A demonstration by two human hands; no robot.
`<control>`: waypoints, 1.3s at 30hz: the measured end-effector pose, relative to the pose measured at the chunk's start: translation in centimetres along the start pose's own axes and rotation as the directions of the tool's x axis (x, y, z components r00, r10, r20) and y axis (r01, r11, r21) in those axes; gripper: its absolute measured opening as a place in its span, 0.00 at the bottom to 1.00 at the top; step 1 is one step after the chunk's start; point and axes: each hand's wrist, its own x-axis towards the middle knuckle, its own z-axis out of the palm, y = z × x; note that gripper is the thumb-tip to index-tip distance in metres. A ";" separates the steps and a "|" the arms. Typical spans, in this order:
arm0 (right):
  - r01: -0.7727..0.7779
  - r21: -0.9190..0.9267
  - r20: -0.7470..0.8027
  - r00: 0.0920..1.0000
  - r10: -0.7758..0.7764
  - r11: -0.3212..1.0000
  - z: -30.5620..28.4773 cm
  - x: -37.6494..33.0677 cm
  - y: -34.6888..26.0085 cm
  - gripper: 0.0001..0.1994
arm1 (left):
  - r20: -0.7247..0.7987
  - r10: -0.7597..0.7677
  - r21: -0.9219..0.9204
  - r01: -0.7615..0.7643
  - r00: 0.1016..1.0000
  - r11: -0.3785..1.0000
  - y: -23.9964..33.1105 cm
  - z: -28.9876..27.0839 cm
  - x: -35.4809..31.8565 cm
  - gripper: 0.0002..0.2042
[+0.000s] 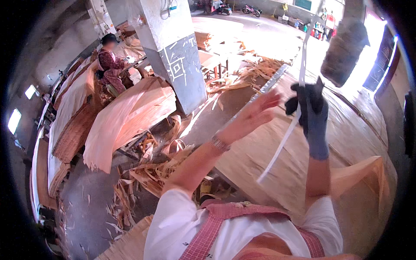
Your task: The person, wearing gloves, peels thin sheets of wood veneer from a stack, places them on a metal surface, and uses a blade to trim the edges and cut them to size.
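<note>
My left hand (256,113) is bare, with a band at the wrist. It reaches over the table with its fingers stretched out and slightly blurred, holding nothing. My right hand (311,106) wears a dark grey glove and closes round a long, narrow white strip (282,149). The strip runs from above the hand down toward the table and hangs at a slant. Just beyond the glove is a blurred dark, rough cylinder-like thing (344,54); its kind is unclear. Below both hands a broad pale wood veneer sheet (260,160) covers the table.
A veneer edge (364,171) curls up at the right. A square pillar (182,65) stands ahead left, with veneer scraps (160,173) on the floor nearer me. Farther left, a person (112,65) works among stacked veneer sheets (130,117). A metal strip (274,79) lines the table's left edge.
</note>
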 end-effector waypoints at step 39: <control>-0.313 -0.930 -0.333 0.939 -0.082 0.193 -2.2 28.4 46.0 0.10 | -0.511 -0.712 -0.287 0.685 0.482 0.670 -63.5 -47.2 15.5 0.12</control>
